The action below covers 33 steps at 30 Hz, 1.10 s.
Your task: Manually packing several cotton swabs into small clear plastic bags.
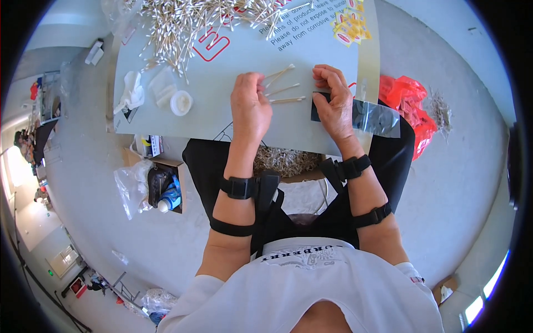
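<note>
My left hand (251, 105) is over the table with its fingers curled. Several cotton swabs (286, 89) fan out to the right from its fingertips; their inner ends are hidden by the fingers. Across from them my right hand (336, 105) has curved fingers, thumb and forefinger apart, with nothing visible in between. It lies over the left part of a dark, shiny plastic strip (377, 118), which runs out past the wrist toward the table's right edge. A big heap of loose cotton swabs (183, 28) covers the far left of the table (216, 83).
A small round white tub (181, 103) and a crumpled white glove (132, 93) lie at the left. Yellow packets or labels (351, 28) sit far right. Beside the table hangs a red plastic bag (411, 111). Below are a box of swabs (288, 161) and a carton with a bottle (171, 197).
</note>
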### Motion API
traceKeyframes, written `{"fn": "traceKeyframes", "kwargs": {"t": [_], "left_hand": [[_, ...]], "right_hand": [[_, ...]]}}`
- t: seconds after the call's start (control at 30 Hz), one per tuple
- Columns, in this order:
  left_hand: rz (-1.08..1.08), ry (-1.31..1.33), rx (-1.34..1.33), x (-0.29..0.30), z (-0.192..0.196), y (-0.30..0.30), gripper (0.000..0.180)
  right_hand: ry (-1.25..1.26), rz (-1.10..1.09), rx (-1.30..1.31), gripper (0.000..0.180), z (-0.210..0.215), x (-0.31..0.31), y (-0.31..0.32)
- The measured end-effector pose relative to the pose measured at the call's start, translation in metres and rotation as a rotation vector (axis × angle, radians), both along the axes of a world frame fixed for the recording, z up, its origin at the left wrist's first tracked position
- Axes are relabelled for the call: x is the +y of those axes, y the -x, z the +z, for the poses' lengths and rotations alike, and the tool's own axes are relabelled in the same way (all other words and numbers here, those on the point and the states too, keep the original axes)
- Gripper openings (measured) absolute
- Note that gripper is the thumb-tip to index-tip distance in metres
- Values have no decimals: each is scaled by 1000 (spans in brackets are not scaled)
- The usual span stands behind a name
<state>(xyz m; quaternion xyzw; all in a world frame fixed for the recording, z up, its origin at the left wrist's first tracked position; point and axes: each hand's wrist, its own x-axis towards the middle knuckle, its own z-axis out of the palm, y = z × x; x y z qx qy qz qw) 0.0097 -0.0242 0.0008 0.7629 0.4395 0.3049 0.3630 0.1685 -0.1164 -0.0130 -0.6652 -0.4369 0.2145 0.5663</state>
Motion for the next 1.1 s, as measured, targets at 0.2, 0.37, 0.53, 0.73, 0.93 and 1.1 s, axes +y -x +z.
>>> {"fn": "traceKeyframes", "kwargs": {"t": [0.2,0.37,0.53,0.73,0.93,1.1], "left_hand": [[-70,-221,188,26,-3,2,36],[-176,-213,231,24,-8,1,36],[-191,-229,235,5,-1,4,37],[-223,-285,166,-6,-6,2,34],[-334,-246,139,-21,1,-7,25],[-8,-321,122,41,-1,-45,22]], "right_hand": [[-10,23,60,42,0,-1,-2],[6,63,28,46,1,-3,-6],[96,121,-250,55,15,6,6],[117,189,-533,47,8,5,5],[95,88,-459,33,4,-20,8],[96,80,-427,35,9,-21,7]]}}
